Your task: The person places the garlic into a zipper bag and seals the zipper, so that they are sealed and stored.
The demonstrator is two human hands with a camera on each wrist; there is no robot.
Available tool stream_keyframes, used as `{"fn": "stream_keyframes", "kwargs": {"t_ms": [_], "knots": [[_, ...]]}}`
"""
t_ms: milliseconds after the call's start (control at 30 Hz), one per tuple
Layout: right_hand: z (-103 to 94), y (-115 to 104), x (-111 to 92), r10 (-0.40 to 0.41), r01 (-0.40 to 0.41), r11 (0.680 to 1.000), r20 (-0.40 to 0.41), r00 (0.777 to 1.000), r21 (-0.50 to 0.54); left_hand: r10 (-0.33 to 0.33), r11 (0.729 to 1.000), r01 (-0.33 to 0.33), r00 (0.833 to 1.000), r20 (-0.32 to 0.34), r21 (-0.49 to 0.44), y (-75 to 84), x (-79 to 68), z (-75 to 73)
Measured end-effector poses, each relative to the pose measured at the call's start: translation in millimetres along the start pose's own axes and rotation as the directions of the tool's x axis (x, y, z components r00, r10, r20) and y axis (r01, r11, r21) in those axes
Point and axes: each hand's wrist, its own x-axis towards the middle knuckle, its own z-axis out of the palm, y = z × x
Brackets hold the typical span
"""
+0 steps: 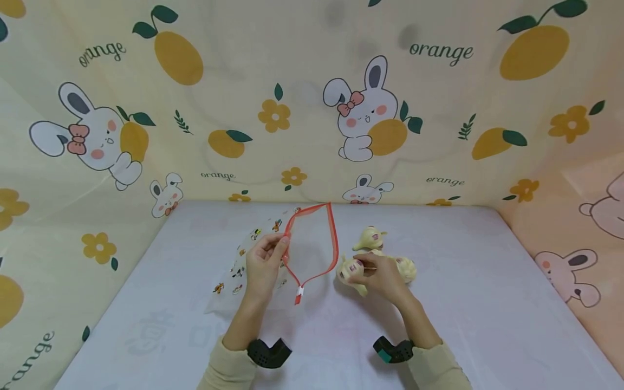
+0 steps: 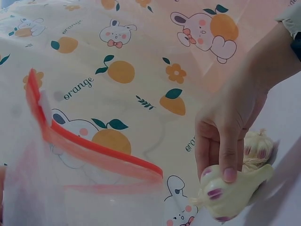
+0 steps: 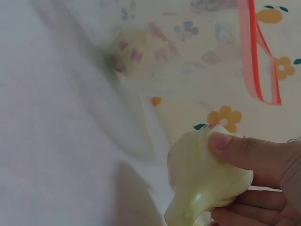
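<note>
In the head view my left hand (image 1: 265, 262) pinches the red zip edge of a clear printed zip bag (image 1: 229, 287), and the bag's mouth stands wide open. My right hand (image 1: 385, 276) grips a garlic bulb (image 1: 351, 269) to the right of the mouth, apart from the bag. Its glossy pale skin and purple patches show in the left wrist view, where the held bulb (image 2: 230, 193) has the thumb pressed on it. A pale, purple-marked shape (image 3: 136, 54) shows hazily through the film in the right wrist view; I cannot tell fully what it is.
Another garlic bulb (image 1: 370, 238) lies behind the right hand, and more bulbs (image 1: 405, 269) sit beside it, partly hidden. A white table (image 1: 487, 325) lies beneath everything. A cloth printed with rabbits and oranges (image 1: 302, 65) rises behind and at both sides.
</note>
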Motion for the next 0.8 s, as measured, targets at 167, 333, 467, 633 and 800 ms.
{"fn": "stream_keyframes", "kwargs": {"t_ms": [167,333,467,633,800], "knots": [[-4.1,-4,-1,0.002,-0.002,1.0,-0.018,1.0,0.011,0.007,1.0,-0.007,1.0,0.008,0.001,0.6,0.1,0.1],[-9.2,-5,-2,-0.016,0.016,1.0,-0.045,0.999,0.007,-0.001,1.0,0.001,1.0,0.011,0.005,0.3,0.0,0.3],[-12.2,-5,-3,-0.039,0.039,0.999,-0.054,0.998,0.005,0.006,1.0,-0.006,1.0,0.013,-0.003,-0.3,0.0,0.3],[-14.7,-6,-2,-0.041,0.041,0.999,-0.06,0.997,0.007,0.003,1.0,-0.002,1.0,0.014,-0.008,-0.1,-0.2,0.8],[-17.4,-7,-3,-0.022,0.023,1.0,-0.074,0.997,0.008,-0.006,1.0,0.006,1.0,0.014,-0.004,-1.2,0.1,1.6]]}}
